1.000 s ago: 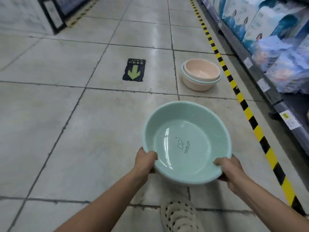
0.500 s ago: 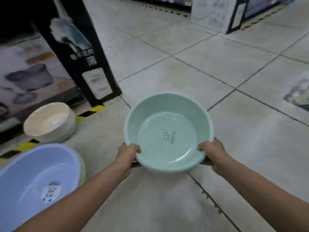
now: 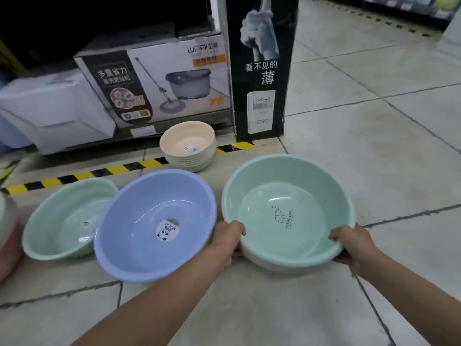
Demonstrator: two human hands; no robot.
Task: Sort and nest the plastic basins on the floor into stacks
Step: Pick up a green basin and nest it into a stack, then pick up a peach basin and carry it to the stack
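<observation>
A: Where is the green basin (image 3: 287, 216)?
B: Right of centre, mouth up, held by its near rim low over the floor (image 3: 374, 158). I cannot tell whether its bottom touches the tiles. "HOME LIFE" and a small line drawing are printed inside it.
A: And the grip?
B: Both hands hold it. The left hand (image 3: 228, 236) is curled over the near-left rim and the right hand (image 3: 349, 242) over the near-right rim. Each grip is closed on the rim, and the fingers underneath are out of sight.
A: What is next to it?
B: A blue basin (image 3: 154, 226) sits just to its left, tilted toward the camera, with a panda sticker in its bottom. The left hand lies between the two rims.
A: Further left?
B: A second green basin (image 3: 67, 218), also tilted. The blue basin's rim overlaps its right edge. Something pink (image 3: 8, 248) shows at the picture's left edge, too cut off to name.
A: Behind them?
B: A cream stack (image 3: 188, 146) of nested basins stands upright at the yellow-and-black tape (image 3: 82, 175) that runs across the floor. Past the tape is a mop box (image 3: 159, 83), and to its right a tall black stand (image 3: 262, 76) with white characters.
</observation>
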